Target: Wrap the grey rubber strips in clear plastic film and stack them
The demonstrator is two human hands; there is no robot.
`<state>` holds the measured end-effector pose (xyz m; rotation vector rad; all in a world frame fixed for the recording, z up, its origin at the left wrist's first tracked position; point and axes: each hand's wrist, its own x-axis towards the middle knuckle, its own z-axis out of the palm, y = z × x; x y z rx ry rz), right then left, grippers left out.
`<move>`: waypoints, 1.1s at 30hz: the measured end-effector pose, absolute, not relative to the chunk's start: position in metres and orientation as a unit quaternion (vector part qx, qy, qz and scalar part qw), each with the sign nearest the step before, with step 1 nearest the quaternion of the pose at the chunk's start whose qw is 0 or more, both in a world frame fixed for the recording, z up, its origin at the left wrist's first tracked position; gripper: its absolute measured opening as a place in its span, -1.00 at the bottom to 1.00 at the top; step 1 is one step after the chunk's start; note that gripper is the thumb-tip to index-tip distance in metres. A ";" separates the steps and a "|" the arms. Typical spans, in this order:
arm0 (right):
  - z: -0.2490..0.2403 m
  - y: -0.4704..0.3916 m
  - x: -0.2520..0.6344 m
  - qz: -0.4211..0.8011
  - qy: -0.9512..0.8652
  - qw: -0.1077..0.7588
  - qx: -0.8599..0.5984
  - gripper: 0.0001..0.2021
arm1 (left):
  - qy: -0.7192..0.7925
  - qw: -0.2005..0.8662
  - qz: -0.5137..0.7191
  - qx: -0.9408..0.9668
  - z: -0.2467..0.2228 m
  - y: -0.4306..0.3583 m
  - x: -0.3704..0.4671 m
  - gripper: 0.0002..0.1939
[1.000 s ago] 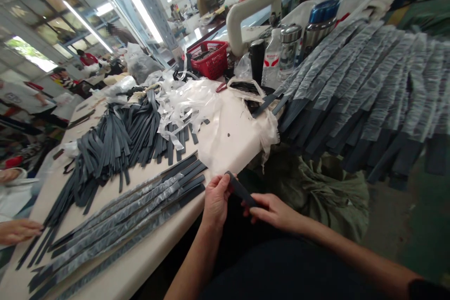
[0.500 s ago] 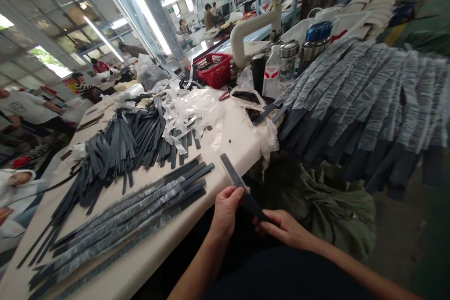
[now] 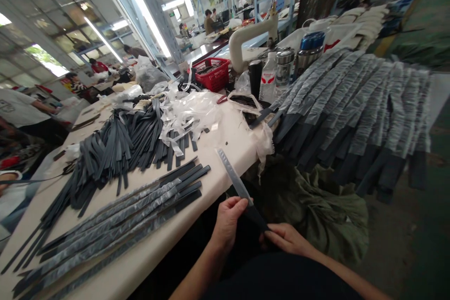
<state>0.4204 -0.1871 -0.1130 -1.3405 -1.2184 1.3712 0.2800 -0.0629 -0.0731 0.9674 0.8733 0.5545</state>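
Between my two hands runs a dark strap [image 3: 230, 171], slanting up toward the table edge. Its far part has a pale, shiny look, like clear plastic film; the part near my hands is plain black. My left hand [image 3: 229, 218] is closed on the strap's middle, thumb on top. Closer to my body, my right hand [image 3: 286, 238] pinches the near end, and some of its fingers are hidden beneath. On the table to the left lie several film-covered straps [image 3: 123, 220], beside a heap of bare dark straps [image 3: 119, 143].
Many film-wrapped straps [image 3: 346, 108] hang in a row at right, above green cloth [image 3: 326, 215]. The pale table [image 3: 197, 218] also bears crumpled clear plastic [image 3: 191, 108], a red basket [image 3: 213, 75], a water bottle [image 3: 269, 77] and flasks [image 3: 309, 51]. Other people work farther back.
The strap's far part looked plain dark before and now appears pale and shiny. Both my hands stay on the strap, slightly lower in view. The whole view has shifted a little.
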 end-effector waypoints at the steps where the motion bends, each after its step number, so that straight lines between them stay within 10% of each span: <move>1: -0.115 -0.188 0.419 0.555 -0.475 0.421 -0.537 -0.35 | 0.400 0.766 0.242 0.441 -0.075 -0.065 0.280 -0.65; 33: -0.093 -0.175 0.411 0.449 -0.583 0.441 -0.514 -0.44 | 0.346 0.794 0.155 0.475 -0.063 -0.073 0.263 -0.57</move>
